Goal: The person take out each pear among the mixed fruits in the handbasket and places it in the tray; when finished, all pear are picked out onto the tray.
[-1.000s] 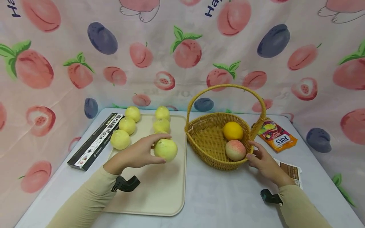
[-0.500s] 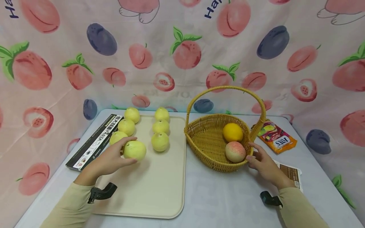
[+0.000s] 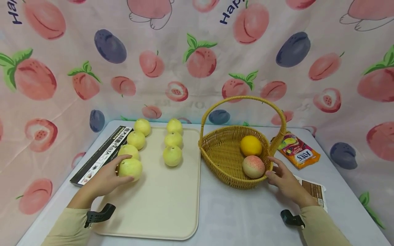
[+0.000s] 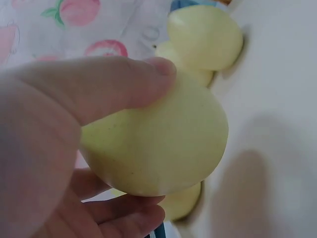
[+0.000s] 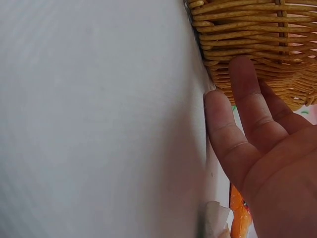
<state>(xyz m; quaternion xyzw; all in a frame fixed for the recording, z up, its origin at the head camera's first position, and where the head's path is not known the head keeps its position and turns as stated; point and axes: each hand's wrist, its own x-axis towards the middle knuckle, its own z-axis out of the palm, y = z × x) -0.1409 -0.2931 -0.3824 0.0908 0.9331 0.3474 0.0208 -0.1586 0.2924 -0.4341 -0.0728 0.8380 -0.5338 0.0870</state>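
Observation:
In the head view my left hand (image 3: 107, 179) holds a pale yellow pear (image 3: 130, 169) over the left side of a beige tray (image 3: 172, 205). The thumb and curled fingers grip this pear, as the left wrist view also shows. Behind it, more pears stand in a left row with a pear (image 3: 136, 139), and a second row with a pear (image 3: 172, 156) runs along the tray's middle. My right hand (image 3: 289, 182) is at the right side of a wicker basket (image 3: 221, 153). Its extended fingertips touch the woven outer wall (image 5: 257, 44) in the right wrist view.
Inside the basket lie an orange fruit (image 3: 250, 146) and a peach (image 3: 253, 166); its tall handle (image 3: 243, 97) arches overhead. A black-and-white pasta box (image 3: 101, 157) lies left of the tray. An orange snack bag (image 3: 299, 150) and a brown-and-white packet (image 3: 314, 191) lie at the right.
My left hand has carried the pear leftward and down toward the left row. The right hand has stayed at the basket.

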